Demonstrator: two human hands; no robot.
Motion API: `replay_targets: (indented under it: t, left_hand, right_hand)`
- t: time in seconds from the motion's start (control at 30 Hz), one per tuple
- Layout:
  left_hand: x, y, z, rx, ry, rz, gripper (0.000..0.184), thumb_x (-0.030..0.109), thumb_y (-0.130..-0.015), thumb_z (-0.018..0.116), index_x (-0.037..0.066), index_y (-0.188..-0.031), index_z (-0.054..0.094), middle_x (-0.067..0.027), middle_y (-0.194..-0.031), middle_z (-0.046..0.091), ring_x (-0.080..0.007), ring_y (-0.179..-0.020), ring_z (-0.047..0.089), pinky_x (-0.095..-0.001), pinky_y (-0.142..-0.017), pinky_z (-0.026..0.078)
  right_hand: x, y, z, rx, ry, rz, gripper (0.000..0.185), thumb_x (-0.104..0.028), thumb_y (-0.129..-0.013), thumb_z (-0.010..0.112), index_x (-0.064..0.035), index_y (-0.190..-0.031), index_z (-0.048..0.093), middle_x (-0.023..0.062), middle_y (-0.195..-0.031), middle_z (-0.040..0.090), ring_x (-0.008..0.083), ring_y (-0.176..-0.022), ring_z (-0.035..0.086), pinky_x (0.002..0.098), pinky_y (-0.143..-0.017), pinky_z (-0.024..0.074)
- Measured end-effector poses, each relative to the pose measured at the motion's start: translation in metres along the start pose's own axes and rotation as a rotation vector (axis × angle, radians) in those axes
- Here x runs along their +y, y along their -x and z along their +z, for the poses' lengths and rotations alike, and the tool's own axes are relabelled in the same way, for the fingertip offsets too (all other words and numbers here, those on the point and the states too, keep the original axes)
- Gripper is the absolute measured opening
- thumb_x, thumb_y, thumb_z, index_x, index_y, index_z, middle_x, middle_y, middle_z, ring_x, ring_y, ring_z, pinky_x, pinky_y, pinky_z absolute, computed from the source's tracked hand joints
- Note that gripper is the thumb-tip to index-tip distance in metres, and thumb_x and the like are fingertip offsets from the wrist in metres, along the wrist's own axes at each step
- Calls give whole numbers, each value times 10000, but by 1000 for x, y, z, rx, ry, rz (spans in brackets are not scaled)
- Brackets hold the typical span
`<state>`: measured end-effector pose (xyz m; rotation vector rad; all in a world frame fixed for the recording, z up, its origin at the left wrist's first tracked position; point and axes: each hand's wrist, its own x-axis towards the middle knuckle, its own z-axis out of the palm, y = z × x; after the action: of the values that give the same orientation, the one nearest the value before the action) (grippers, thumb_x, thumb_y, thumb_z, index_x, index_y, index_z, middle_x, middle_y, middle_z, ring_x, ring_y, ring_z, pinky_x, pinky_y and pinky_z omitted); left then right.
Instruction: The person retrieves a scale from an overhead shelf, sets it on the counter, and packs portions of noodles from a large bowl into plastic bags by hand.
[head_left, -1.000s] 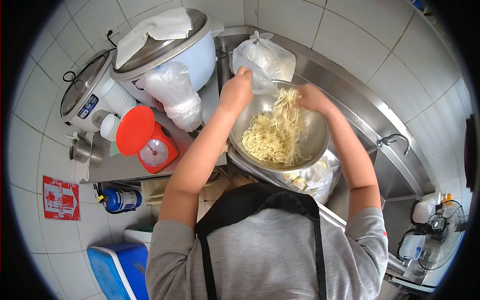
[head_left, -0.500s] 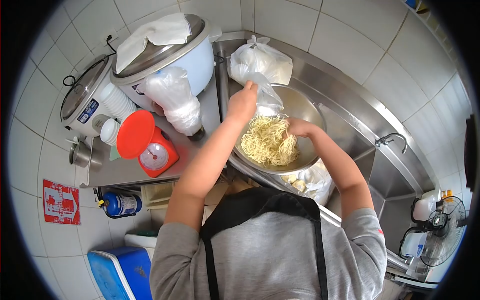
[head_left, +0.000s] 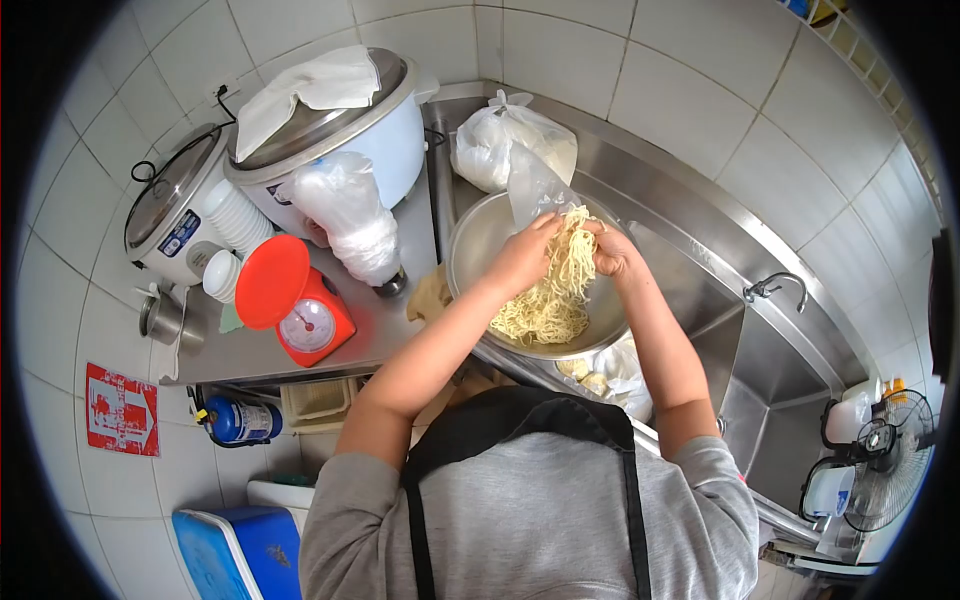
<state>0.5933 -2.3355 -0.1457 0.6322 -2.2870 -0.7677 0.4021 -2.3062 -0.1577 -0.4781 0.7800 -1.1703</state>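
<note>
Yellow noodles (head_left: pixel 545 312) lie in a wide metal bowl (head_left: pixel 478 232), and a bunch of them is raised between my two hands. My left hand (head_left: pixel 527 256), above the left part of the bowl, is closed on a clear plastic bag (head_left: pixel 538 186) and touches the raised noodles. On the right, my right hand (head_left: pixel 612 250) is closed round the noodle bunch. Part of the bag's lower end is hidden behind my fingers and the noodles.
A tied white bag (head_left: pixel 512 145) sits behind the bowl. To the left are a red scale (head_left: pixel 322 318), a large rice cooker (head_left: pixel 385 135) and a bagged stack (head_left: pixel 350 220). A faucet (head_left: pixel 778 290) stands over the sink at right.
My right hand has lifted noodles up from the bowl to the bag. My left hand has moved lower and right, beside the noodles. The bowl sits slightly further left in view.
</note>
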Motion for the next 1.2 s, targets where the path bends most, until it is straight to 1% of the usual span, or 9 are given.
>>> replay_targets:
  t: [0.17,0.3,0.4,0.63,0.73,0.8,0.9,1.07,1.2]
  left_hand:
    - [-11,3,20,181,9,-117,581,-90,-682,503,-25,-1254,422,-174,-1298,424,-335,-1130,475,-336,-907,431]
    - [7,5,31,221,-4,-128,599,-86,-685,514,-22,-1271,408,-171,-1288,431,-340,-1110,487,-335,-893,439]
    - [-2,4,41,190,23,-226,622,-86,-688,519,-33,-1292,377,-174,-1289,429,-337,-1055,532,-337,-840,485]
    - [-2,-10,11,18,779,-619,746,-67,-717,528,-63,-1375,176,-184,-1005,559,-171,-605,611,-259,-551,533]
    - [4,-14,-1,39,864,-665,747,-73,-720,503,-57,-1383,159,-160,-959,558,-159,-613,603,-268,-600,538]
    - [11,-17,-8,118,909,-625,745,-62,-720,496,-53,-1386,163,-126,-890,561,-146,-592,586,-266,-613,539]
    - [16,-26,-25,117,901,-486,752,-47,-736,508,-54,-1387,130,-113,-752,588,-173,-587,610,-272,-584,542]
    - [18,-28,-52,221,330,-447,618,-10,-728,530,-32,-1319,354,-242,-1111,559,-197,-584,648,-275,-576,511]
    - [3,-18,-51,179,303,-431,622,-8,-739,523,-14,-1333,341,-198,-1031,606,-185,-567,643,-269,-575,508]
  right_hand:
    - [21,-19,14,65,-255,-207,215,31,-778,521,96,-982,536,192,-930,594,260,-775,620,365,-738,544]
    - [30,-40,19,265,1513,-383,294,-97,-698,626,10,-971,601,164,-912,647,304,-812,617,381,-694,486]
    - [12,-47,40,21,2223,67,364,-162,-670,651,-64,-1020,628,160,-960,646,306,-844,622,380,-731,483]
    - [-39,13,39,125,1272,-103,658,-264,-655,735,19,-1206,513,163,-1108,592,226,-813,640,291,-598,536]
    - [-20,26,35,247,1796,219,787,-391,-615,786,61,-1193,500,178,-1164,555,240,-791,645,295,-579,544]
    - [17,10,18,235,1636,350,899,-484,-555,807,48,-1206,489,219,-1147,549,257,-797,645,303,-612,555]
    - [49,0,22,154,1370,357,775,-408,-655,773,55,-1201,475,223,-1129,552,275,-788,643,314,-618,569]
    - [41,-22,-11,9,583,53,408,-125,-846,589,75,-1178,462,161,-1065,579,269,-831,634,321,-645,590]
    - [-13,10,31,-48,385,-144,320,-39,-832,601,64,-1120,506,139,-1012,601,225,-847,628,297,-694,587]
